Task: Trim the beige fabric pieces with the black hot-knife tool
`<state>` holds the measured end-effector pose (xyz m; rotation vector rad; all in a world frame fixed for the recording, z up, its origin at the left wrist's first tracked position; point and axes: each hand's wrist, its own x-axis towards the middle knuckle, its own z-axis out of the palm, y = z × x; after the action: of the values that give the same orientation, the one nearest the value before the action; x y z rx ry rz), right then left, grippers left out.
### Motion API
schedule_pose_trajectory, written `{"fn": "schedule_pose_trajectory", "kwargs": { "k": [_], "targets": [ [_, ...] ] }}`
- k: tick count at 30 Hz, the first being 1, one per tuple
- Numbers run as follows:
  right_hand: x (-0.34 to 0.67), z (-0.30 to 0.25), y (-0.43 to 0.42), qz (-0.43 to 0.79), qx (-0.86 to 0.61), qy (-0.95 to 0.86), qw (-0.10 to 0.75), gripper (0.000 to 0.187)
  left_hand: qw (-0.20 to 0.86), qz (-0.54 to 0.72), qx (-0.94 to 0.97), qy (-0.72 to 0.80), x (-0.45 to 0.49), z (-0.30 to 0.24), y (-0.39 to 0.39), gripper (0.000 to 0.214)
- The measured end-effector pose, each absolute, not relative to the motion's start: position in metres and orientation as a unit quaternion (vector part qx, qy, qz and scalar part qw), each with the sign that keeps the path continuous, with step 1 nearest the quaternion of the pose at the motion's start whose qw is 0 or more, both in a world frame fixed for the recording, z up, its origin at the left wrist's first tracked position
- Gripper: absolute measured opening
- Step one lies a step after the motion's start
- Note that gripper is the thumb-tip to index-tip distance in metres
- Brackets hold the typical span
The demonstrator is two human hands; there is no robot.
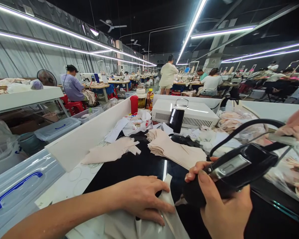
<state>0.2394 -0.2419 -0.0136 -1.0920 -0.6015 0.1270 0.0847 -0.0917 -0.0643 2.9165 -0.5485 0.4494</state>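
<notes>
My left hand point(142, 197) lies palm down with fingers spread on a pale fabric piece point(169, 215) at the near edge of the black worktop point(137, 164). My right hand point(224, 209) is wrapped round the handle of a black hand-held tool point(236, 167), which tilts up to the right; a black cord point(241, 127) loops away from it. Just beyond lies a stack of beige fabric pieces point(174, 147), with a smaller beige pile point(112, 151) to its left.
A white box machine point(189, 114), black cup point(176, 120), red cylinder point(134, 104), bottles point(149, 99) and paper scraps crowd the back. Another person's hand point(296, 122) reaches in at right. A clear bin with blue handle point(17, 187) sits left. Workers sit at distant tables.
</notes>
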Motion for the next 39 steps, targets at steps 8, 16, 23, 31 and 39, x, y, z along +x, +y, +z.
{"fn": "schedule_pose_trajectory", "kwargs": {
  "k": [8,16,23,31,39],
  "targets": [
    [0.241,-0.017,-0.24,0.06,-0.532,-0.286,0.795,0.05,0.074,0.159,0.967,-0.186,0.087,-0.065,-0.093,0.058],
    [0.237,-0.013,-0.231,0.059,-0.516,-0.271,0.81,0.053,0.074,0.147,0.97,-0.178,0.086,-0.066,-0.093,0.055],
    [0.244,-0.013,-0.225,0.046,-0.509,-0.273,0.815,0.052,0.075,0.164,0.967,-0.178,0.085,-0.064,-0.094,0.052],
    [0.244,-0.014,-0.22,0.05,-0.507,-0.289,0.81,0.042,0.093,0.151,0.969,-0.172,0.086,-0.068,-0.094,0.055],
    [0.246,-0.017,-0.22,0.043,-0.508,-0.284,0.812,0.047,0.203,0.117,0.966,-0.113,0.084,-0.05,-0.088,0.042]
  ]
}}
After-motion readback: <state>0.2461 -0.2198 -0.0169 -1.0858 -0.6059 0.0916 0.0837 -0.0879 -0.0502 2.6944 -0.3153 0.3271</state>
